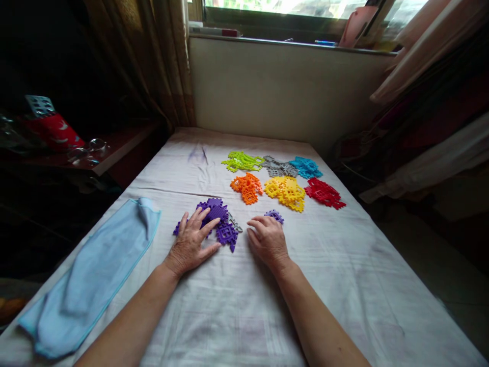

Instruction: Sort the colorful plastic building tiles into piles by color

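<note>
Left hand (194, 242), fingers spread, rested over a heap of dark-purple notched plastic pieces (227, 233); right hand (269, 239), fingers curled, partly hid a lavender notched piece (275, 216). Beyond, on pale creased cloth (244, 316), lay more notched plastic: lime-green heap (242, 161), grey heap (280, 167), blue heap (306, 166); nearer, orange heap (248, 187), yellow heap (286, 191), red heap (324, 193).

Daylight pours through the window (282, 7) up top, and below its sill (267, 38) runs a plain pale wall (282, 92). Over to the left, a brown curtain (141, 56) hangs near a reddish-brown tabletop (128, 136), shadows deep around it. Across on the right, pinkish cloth (424, 51) hangs, and the floor (454, 303) lies dim.
</note>
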Available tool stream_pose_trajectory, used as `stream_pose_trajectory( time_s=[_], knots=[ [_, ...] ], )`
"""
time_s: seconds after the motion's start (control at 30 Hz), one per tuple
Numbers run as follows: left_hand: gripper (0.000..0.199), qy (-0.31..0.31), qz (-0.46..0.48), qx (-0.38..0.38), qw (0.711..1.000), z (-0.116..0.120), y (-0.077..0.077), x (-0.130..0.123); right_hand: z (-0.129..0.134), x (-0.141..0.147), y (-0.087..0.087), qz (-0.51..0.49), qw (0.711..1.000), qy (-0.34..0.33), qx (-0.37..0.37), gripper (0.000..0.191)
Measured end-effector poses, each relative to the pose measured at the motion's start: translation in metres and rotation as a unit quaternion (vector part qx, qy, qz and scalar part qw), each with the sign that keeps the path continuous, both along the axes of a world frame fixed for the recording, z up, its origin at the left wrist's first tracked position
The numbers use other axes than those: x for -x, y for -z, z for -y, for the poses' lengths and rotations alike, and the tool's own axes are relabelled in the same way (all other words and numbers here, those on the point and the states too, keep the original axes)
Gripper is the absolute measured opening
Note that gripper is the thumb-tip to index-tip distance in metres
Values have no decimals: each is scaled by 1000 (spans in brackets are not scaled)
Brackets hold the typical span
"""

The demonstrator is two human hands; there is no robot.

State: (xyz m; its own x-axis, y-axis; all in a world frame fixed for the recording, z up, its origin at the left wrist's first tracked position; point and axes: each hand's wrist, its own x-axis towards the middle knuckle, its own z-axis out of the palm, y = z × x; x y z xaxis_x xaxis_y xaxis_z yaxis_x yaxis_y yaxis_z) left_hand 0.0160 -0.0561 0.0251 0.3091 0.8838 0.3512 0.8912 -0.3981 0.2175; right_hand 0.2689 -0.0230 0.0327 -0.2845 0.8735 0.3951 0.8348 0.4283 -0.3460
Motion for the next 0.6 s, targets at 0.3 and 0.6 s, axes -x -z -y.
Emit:
stream_pose_trajectory(
  time_s=[0.3, 0.6],
  knots=[
    [42, 53, -12, 6, 999, -2, 1, -1, 2, 28, -1, 64, 997, 2, 52, 10],
    [36, 45, -1, -18, 999, -2, 3, 3, -11, -1, -7, 20, 997, 50, -51, 12]
  ],
)
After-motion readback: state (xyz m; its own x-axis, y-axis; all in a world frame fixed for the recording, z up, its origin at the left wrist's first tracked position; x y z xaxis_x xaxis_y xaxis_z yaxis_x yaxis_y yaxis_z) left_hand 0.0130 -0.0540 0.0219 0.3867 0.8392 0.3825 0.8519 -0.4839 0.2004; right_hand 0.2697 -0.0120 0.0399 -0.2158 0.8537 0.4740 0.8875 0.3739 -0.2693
